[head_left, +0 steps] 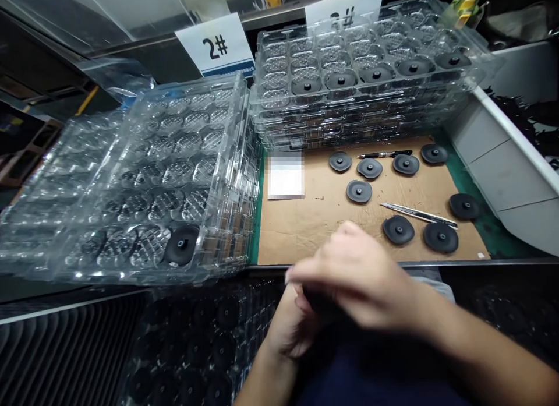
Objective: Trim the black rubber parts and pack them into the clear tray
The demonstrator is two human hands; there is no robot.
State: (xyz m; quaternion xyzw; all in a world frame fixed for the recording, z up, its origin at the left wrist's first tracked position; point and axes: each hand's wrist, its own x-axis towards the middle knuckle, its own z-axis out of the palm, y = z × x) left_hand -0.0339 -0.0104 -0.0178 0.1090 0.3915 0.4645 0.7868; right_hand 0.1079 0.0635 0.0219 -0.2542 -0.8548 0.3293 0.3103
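My right hand (358, 272), blurred, is closed with its fingers bent over my left hand (294, 321) at the front edge of the bench. The left fingers are curled and mostly covered by the right hand. Something dark (319, 298) shows between the two hands, but its shape is hidden. Beyond them, several black rounded discs with a small central stem, such as one black disc (398, 230), lie on a cardboard sheet (297, 237). A thin craft knife (418, 215) lies among the discs, and a black pen (384, 154) lies farther back.
Stacked clear plastic trays (187, 144) stand at the left, with one disc in the top tray's front corner. Another clear tray stack (332, 109) at the back holds several discs. A pale card (285, 179) lies on the cardboard. More discs (192, 348) sit below the bench edge.
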